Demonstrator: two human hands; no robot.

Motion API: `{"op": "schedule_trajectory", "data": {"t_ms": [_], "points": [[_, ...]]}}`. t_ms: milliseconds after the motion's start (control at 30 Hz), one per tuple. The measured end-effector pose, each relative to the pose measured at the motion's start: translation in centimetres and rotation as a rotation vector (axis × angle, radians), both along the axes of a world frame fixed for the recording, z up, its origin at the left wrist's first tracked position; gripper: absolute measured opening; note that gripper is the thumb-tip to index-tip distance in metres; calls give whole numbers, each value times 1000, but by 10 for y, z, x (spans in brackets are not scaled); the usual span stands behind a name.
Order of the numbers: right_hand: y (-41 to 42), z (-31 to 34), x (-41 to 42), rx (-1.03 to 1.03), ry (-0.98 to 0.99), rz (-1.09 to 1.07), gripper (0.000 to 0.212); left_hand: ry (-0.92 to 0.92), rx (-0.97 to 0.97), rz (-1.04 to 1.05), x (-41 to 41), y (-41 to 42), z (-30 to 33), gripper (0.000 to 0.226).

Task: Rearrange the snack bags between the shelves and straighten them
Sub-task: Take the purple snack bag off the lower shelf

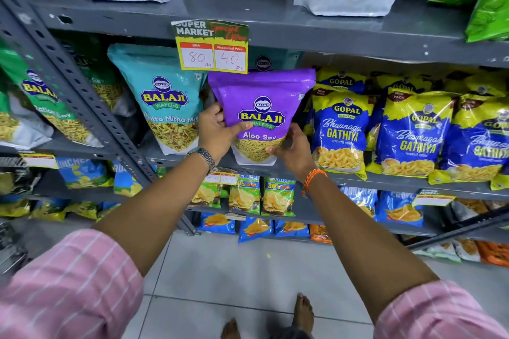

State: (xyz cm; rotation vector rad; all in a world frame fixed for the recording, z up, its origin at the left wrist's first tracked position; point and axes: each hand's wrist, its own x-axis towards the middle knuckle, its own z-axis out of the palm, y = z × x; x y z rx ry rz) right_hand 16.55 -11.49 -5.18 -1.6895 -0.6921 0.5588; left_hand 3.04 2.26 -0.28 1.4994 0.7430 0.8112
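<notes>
While it stands upright at the front edge of the middle shelf [358, 177], the purple Aloo Sev bag [261, 107] is held from both sides. It sits between a teal Khatta Mitha Mix bag [165, 96] on its left and blue-and-yellow Gathiya bags [341, 129] on its right. The left hand [217, 132] wraps the bag's left edge, thumb pressed across the front and fingers behind; the right hand [294, 148] cups the lower right corner, fingers curled on the base. The pouch looks like glossy, smooth film with a flat gusseted bottom and a clear window showing thin fried strands, so it is probably light, soft-walled, a little slippery, and its contents crushable. Holding low at the side seams, not squeezing the middle, seems safest. Above hangs a paper price tag [212, 48] on the grey metal upper shelf [303, 33].
</notes>
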Motion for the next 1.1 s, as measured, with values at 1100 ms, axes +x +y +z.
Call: {"op": "schedule_trajectory", "data": {"t_ms": [1100], "points": [[-68,270,-102,427,-103,171,53,-666,244,66,-108,-67,251,34]]}}
